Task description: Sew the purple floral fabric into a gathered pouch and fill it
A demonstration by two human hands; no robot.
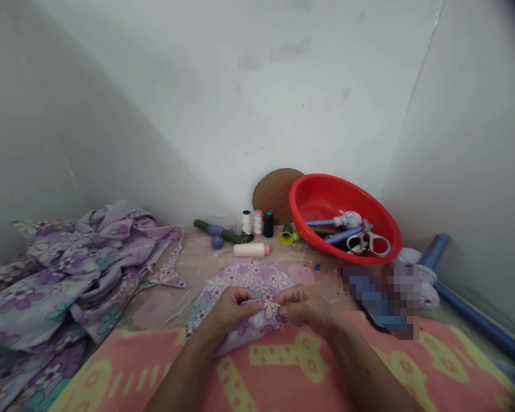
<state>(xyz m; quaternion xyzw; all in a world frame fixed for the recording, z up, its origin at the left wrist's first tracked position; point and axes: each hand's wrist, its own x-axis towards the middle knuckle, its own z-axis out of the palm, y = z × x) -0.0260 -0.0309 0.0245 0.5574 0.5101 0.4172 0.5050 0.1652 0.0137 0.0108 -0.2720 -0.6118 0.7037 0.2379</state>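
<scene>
A piece of lilac floral fabric (240, 280) lies in front of me, its near part folded up between my hands. My left hand (233, 309) pinches the folded edge between thumb and fingers. On the other side of the fold, my right hand (306, 308) is closed with its fingertips on the same fabric. Whether a needle or thread is in the right fingertips is too small to make out. Under the fabric's near edge spreads a pink and yellow patterned cloth (283, 383).
A crumpled heap of floral fabric (81, 274) covers the left. Thread spools (257, 223) stand by the wall behind a lying cream spool (249, 250). At right, a tilted red basin (343, 200) holds scissors (369, 243); nearby are a blurred-out dark object (377, 303) and a blue rod (480, 320).
</scene>
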